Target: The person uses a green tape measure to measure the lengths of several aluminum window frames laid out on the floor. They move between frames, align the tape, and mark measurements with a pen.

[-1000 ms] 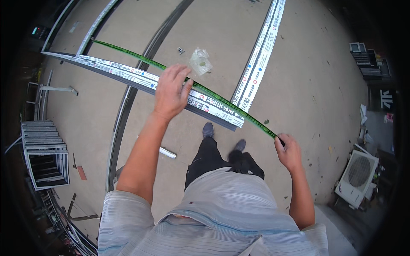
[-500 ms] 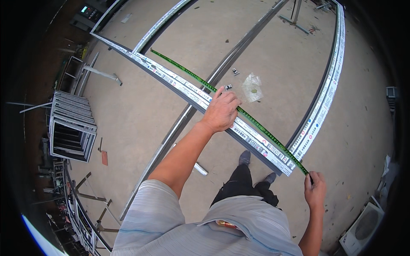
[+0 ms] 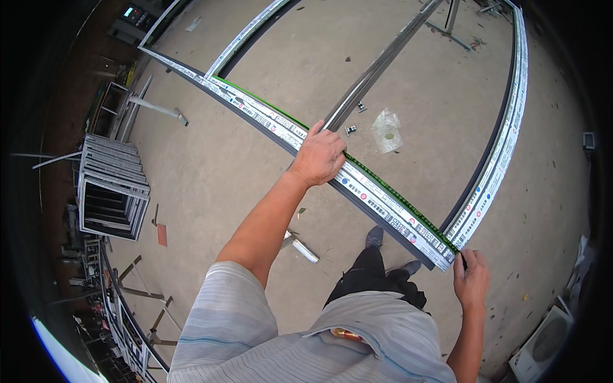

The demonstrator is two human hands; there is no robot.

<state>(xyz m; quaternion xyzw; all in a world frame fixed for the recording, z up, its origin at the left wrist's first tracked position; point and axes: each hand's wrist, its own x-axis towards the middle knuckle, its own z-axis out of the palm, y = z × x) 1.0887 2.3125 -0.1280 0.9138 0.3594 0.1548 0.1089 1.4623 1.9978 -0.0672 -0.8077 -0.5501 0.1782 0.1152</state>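
A long metal frame rail (image 3: 377, 199) covered in printed film runs slantwise across the view. Along its inner edge lies the green blade of a tape measure (image 3: 399, 199), reaching the inner corner at upper left. My left hand (image 3: 318, 158) lies over the middle of the rail, fingers curled over its inner edge onto the blade. At the rail's lower right end my right hand (image 3: 471, 277) is closed round the dark end of the tape measure, mostly hidden by the fingers. A curved side bar (image 3: 495, 150) meets the rail beside that hand.
A grey bar (image 3: 383, 60) meets the rail near my left hand. Two small metal fittings (image 3: 350, 130) and a clear plastic bag (image 3: 387, 131) lie on the concrete floor (image 3: 223, 172). Stacked frames (image 3: 113, 185) stand at left. My shoes are beneath the rail.
The tape blade has shifted against the rail's inner edge, its far end now in the corner. My right hand has moved slightly up. The grey bar no longer shows on the rail's near side.
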